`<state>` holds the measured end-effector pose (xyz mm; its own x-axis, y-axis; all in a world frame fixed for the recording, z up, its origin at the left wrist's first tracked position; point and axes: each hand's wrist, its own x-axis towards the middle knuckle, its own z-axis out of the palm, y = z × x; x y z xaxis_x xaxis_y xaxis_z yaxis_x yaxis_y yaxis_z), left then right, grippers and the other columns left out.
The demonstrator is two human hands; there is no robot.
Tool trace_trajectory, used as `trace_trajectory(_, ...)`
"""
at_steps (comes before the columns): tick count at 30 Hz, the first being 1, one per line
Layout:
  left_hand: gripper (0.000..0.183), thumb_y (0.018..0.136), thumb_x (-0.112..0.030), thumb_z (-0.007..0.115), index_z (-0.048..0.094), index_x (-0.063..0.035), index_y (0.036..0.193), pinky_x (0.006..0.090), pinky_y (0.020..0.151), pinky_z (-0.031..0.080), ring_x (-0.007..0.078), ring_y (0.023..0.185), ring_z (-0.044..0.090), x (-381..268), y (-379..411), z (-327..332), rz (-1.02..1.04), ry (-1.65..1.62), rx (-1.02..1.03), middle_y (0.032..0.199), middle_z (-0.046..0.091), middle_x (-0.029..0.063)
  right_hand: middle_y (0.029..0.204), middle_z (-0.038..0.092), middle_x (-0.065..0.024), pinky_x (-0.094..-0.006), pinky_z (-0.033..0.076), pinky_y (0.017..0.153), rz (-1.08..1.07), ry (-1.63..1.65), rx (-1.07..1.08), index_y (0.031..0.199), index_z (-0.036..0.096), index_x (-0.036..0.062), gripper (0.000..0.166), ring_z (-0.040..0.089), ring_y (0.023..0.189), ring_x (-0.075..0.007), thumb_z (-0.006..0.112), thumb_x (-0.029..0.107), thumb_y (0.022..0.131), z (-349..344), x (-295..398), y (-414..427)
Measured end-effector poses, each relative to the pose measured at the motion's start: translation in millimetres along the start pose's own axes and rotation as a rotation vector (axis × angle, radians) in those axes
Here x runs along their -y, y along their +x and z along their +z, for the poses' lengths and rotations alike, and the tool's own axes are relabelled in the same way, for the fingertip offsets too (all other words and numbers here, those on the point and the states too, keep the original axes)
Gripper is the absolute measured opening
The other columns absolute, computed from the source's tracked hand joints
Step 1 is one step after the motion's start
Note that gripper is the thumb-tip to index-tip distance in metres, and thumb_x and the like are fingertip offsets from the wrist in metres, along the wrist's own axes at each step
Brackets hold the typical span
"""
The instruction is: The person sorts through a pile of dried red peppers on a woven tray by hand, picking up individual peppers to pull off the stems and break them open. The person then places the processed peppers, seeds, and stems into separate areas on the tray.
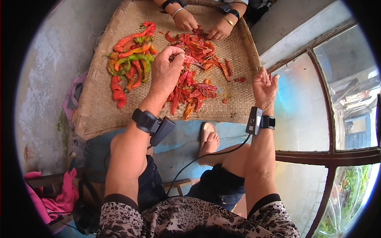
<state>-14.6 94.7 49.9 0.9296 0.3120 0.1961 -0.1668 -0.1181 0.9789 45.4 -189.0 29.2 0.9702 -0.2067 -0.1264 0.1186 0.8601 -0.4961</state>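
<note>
My left hand (pixel 167 70) is over the middle of a woven bamboo tray (pixel 95 89), its thumb and index finger pinching a dried red chilli (pixel 192 60). The chilli points right, over a heap of dried red chillies (pixel 202 49). A second heap of dried chillies (pixel 190 92) lies nearer me. My right hand (pixel 265 87) is at the tray's right edge, palm turned up. A small red chilli piece (pixel 270 76) shows between its thumb and fingers. Left of my left hand lie fresh red and green peppers (pixel 131 59), curled and overlapping.
Across the tray, another person's two hands (pixel 186 20) touch the far chilli heap. A framed glass window (pixel 300 104) stands close on my right, a plaster wall (pixel 44 89) on my left. A black cable (pixel 205 155) runs from my right wrist device (pixel 254 120) over my lap.
</note>
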Motion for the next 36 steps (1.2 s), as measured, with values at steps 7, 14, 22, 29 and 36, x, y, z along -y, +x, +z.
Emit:
trace_trajectory(7, 0.014, 0.085, -0.016, 0.057, 0.061, -0.0019, 0.089, 0.0242, 0.055, 0.045, 0.008, 0.057, 0.053, 5, 2, -1, 0.036, 0.042, 0.016, 0.067, 0.059, 0.0026, 0.083, 0.062, -0.0175, -0.0384, 0.05, 0.068, -0.521, -1.836, 0.89, 0.096, 0.066, 0.0043, 0.02, 0.06, 0.073, -0.0331, 0.063, 0.011, 0.077, 14, -73, -35)
trace_trajectory(14, 0.018, 0.089, -0.018, 0.055, 0.059, -0.0015, 0.096, 0.0204, 0.058, 0.043, 0.0059, 0.064, 0.051, 4, 1, -3, -0.004, 0.042, 0.065, 0.077, 0.055, -0.0011, 0.087, 0.06, -0.016, -0.0391, 0.047, 0.078, -0.399, -2.038, 0.951, 0.094, 0.067, 0.0058, 0.022, 0.059, 0.087, -0.0324, 0.057, 0.002, 0.075, 14, -90, -32)
trace_trajectory(22, 0.018, 0.083, -0.016, 0.059, 0.061, 0.0003, 0.09, 0.0288, 0.067, 0.048, 0.0144, 0.07, 0.059, 9, 5, -3, 0.074, 0.044, -0.033, 0.079, 0.065, 0.0086, 0.065, 0.063, -0.0086, -0.0316, 0.045, 0.053, -0.223, -1.729, 0.618, 0.087, 0.065, 0.0001, 0.017, 0.057, 0.055, -0.0194, 0.062, 0.016, 0.083, 17, -54, -29)
trace_trajectory(29, 0.019, 0.089, -0.02, 0.055, 0.06, -0.003, 0.096, 0.0207, 0.056, 0.043, 0.0056, 0.063, 0.052, 11, 2, -4, 0.122, 0.13, 0.024, 0.076, 0.056, -0.0011, 0.064, 0.053, 0.001, -0.0215, 0.034, 0.048, 0.006, -0.973, 0.184, 0.081, 0.06, 0.0045, 0.017, 0.043, 0.052, -0.0076, 0.058, 0.019, 0.089, -9, -4, -8)
trace_trajectory(36, 0.017, 0.086, -0.018, 0.058, 0.062, -0.0018, 0.09, 0.0258, 0.057, 0.047, 0.0096, 0.061, 0.057, 11, 3, 0, 0.085, 0.115, 0.005, 0.072, 0.062, 0.0046, 0.081, 0.06, -0.0077, -0.0257, 0.049, 0.059, -0.057, -0.107, -0.015, 0.098, 0.054, 0.0007, 0.031, 0.057, 0.07, -0.014, 0.058, 0.031, 0.089, -26, 18, 15)
